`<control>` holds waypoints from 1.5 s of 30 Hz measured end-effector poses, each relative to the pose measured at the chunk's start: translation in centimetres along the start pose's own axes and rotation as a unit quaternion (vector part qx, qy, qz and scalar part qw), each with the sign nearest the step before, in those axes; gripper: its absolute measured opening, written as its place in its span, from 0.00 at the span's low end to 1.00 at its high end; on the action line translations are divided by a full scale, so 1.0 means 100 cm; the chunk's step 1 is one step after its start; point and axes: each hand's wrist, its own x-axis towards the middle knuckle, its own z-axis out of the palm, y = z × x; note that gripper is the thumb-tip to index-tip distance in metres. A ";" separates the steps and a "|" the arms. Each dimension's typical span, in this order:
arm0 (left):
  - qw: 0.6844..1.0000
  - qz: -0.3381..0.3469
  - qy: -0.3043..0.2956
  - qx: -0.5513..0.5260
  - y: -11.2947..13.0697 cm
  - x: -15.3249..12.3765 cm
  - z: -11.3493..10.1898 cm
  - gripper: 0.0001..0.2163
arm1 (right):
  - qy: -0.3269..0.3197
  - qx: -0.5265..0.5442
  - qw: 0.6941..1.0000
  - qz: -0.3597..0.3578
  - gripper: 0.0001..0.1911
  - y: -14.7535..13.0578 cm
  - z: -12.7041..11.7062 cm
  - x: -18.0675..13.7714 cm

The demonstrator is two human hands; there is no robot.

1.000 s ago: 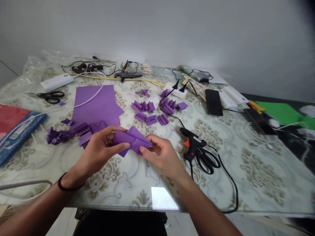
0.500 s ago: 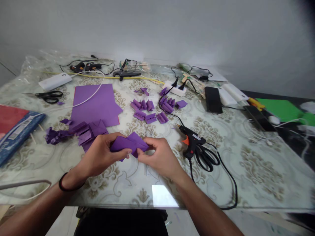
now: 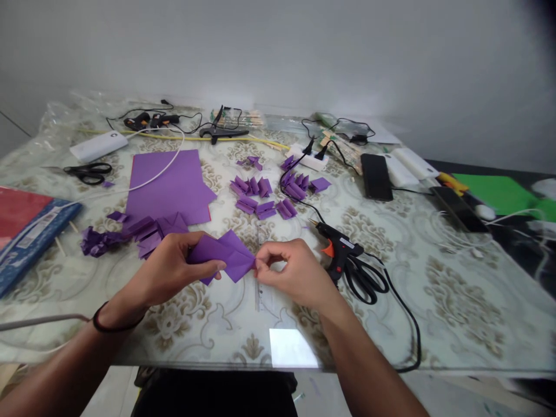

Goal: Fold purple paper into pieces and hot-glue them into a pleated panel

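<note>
A creased piece of folded purple paper (image 3: 237, 258) is held just above the table between my hands. My left hand (image 3: 176, 266) is closed round its left part, thumb along the near side. With thumb and fingertips my right hand (image 3: 291, 272) pinches the paper's right-hand corner. Behind my left hand lie more folded purple pieces (image 3: 150, 231) and a crumpled purple wad (image 3: 101, 241). Several small purple folded units (image 3: 264, 208) stand in a cluster farther back. A clear ruler (image 3: 260, 298) seems to lie beneath the paper, partly hidden.
A black glue gun (image 3: 341, 249) and scissors (image 3: 367, 281) lie right of my right hand, with a looping cord. Purple sheets (image 3: 167, 179) lie at the left, near other scissors (image 3: 89, 172). Farther back are a power strip (image 3: 310, 157) and a phone (image 3: 376, 176).
My right hand has slid rightward to the paper's corner and now pinches only its tip. More of the paper's folded face shows. My left hand has shifted slightly left.
</note>
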 end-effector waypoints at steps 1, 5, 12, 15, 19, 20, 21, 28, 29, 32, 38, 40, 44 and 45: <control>1.000 0.004 0.001 0.002 -0.001 0.000 0.001 0.11 | 0.004 -0.003 1.000 -0.011 0.06 -0.001 0.000 0.000; 1.000 0.012 0.005 -0.015 -0.005 -0.001 0.003 0.13 | 0.011 -0.013 0.998 -0.055 0.08 -0.001 0.003 0.001; 0.955 0.025 0.078 -0.285 -0.010 0.007 -0.001 0.24 | 0.169 -0.034 0.975 -0.140 0.07 0.009 0.004 0.004; 0.932 -0.009 0.022 -0.362 -0.007 0.007 -0.002 0.15 | 0.213 -0.027 0.965 -0.150 0.06 0.012 0.003 0.005; 0.918 0.006 -0.051 -0.392 -0.005 0.003 -0.003 0.10 | 0.215 -0.001 0.966 -0.141 0.07 0.012 0.005 0.002; 0.913 0.014 -0.069 -0.403 -0.006 0.003 -0.004 0.11 | 0.218 0.003 0.965 -0.144 0.07 0.012 0.005 0.002; 0.907 0.022 -0.082 -0.413 -0.007 0.002 -0.004 0.13 | 0.221 0.007 0.964 -0.148 0.07 0.011 0.006 0.001; 0.942 0.111 -0.041 -0.313 -0.012 0.000 0.000 0.13 | 0.193 0.013 0.965 -0.179 0.08 0.008 0.009 0.002; 0.948 0.124 -0.028 -0.291 -0.011 0.000 0.002 0.12 | 0.186 0.012 0.965 -0.184 0.07 0.008 0.009 0.002; 0.959 0.177 0.027 -0.220 -0.005 0.000 0.005 0.10 | 0.165 0.014 0.968 -0.186 0.06 0.005 0.011 0.002; 0.972 0.169 0.105 -0.128 -0.013 -0.003 0.009 0.04 | 0.139 0.219 0.965 -0.043 0.08 0.007 0.024 0.006; 0.970 0.151 0.111 -0.152 -0.019 -0.003 0.013 0.05 | 0.071 0.316 0.945 0.032 0.16 0.009 0.032 0.007; 0.962 0.147 0.125 -0.194 -0.024 -0.002 0.021 0.08 | -0.019 0.400 0.914 0.073 0.18 0.014 0.048 0.007; 0.961 0.153 0.123 -0.196 -0.024 -0.002 0.024 0.09 | -0.012 0.413 0.908 0.065 0.16 0.015 0.051 0.006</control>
